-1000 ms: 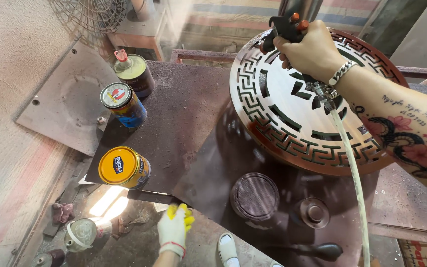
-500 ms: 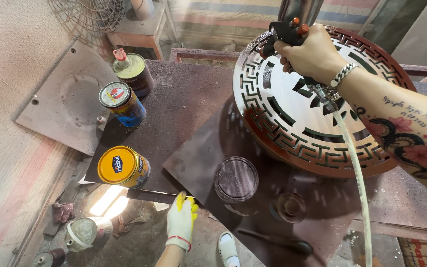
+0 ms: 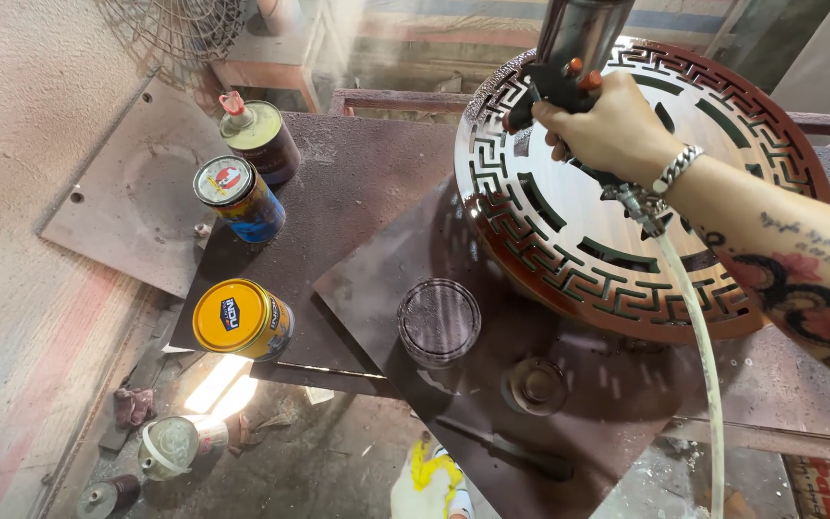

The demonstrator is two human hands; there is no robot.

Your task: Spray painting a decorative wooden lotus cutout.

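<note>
While gripped, spray gun point(image 3: 569, 72) inside right hand point(image 3: 617, 130)

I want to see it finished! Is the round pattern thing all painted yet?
Partly. The round cut-out panel looks dark and glossy along its left and lower edge, while its middle is still pale. The right hand holds the spray gun over it now. The gloved left hand hangs below the bench.

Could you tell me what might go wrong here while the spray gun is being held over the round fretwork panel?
1. The hose trails from the spray gun across the round fretwork panel; it could drag over the coated face.
2. Overspray may settle on the tins and the lidded jar close beside the panel.
3. The right hand is bare near the nozzle, while the left hand wears a glove.
</note>
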